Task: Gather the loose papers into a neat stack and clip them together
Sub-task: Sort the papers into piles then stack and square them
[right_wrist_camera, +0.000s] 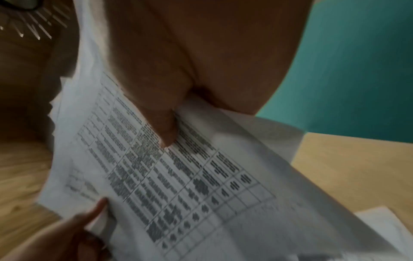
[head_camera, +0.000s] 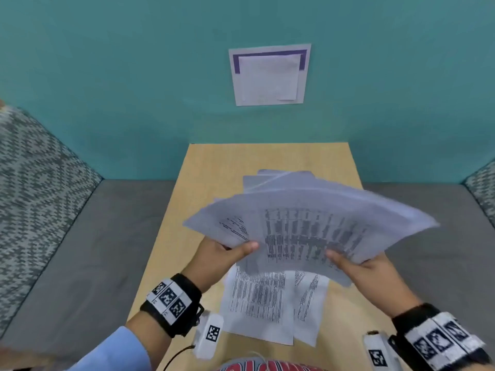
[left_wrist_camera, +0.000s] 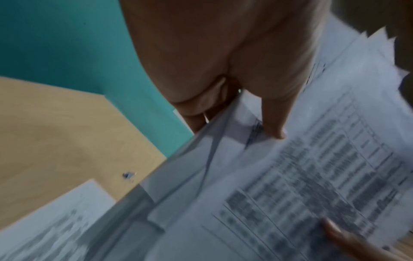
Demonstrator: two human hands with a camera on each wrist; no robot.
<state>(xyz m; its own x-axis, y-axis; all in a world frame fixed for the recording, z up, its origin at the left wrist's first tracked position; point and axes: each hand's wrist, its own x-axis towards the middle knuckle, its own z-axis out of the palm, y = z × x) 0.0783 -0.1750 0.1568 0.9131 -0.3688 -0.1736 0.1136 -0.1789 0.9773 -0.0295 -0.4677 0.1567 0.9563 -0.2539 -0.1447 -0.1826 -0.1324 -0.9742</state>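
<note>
A fanned bundle of printed papers (head_camera: 308, 226) hangs in the air above the wooden table (head_camera: 214, 170). My left hand (head_camera: 227, 253) grips its near left edge, thumb on top. My right hand (head_camera: 356, 263) grips the near right edge the same way. The left wrist view shows my left thumb (left_wrist_camera: 274, 121) pressed on the top sheet (left_wrist_camera: 290, 185); the right wrist view shows my right thumb (right_wrist_camera: 163, 127) on the table-printed page (right_wrist_camera: 178, 176). Two printed sheets (head_camera: 267, 303) lie flat on the table under the bundle. A small silvery clip (left_wrist_camera: 128, 175) lies on the wood.
A teal wall (head_camera: 134, 76) stands behind the table, with a white notice (head_camera: 269, 74) stuck on it. Grey seat cushions (head_camera: 80, 250) flank the table on both sides, with patterned backrests (head_camera: 34, 170). More sheets (head_camera: 267, 178) lie at the far side under the bundle.
</note>
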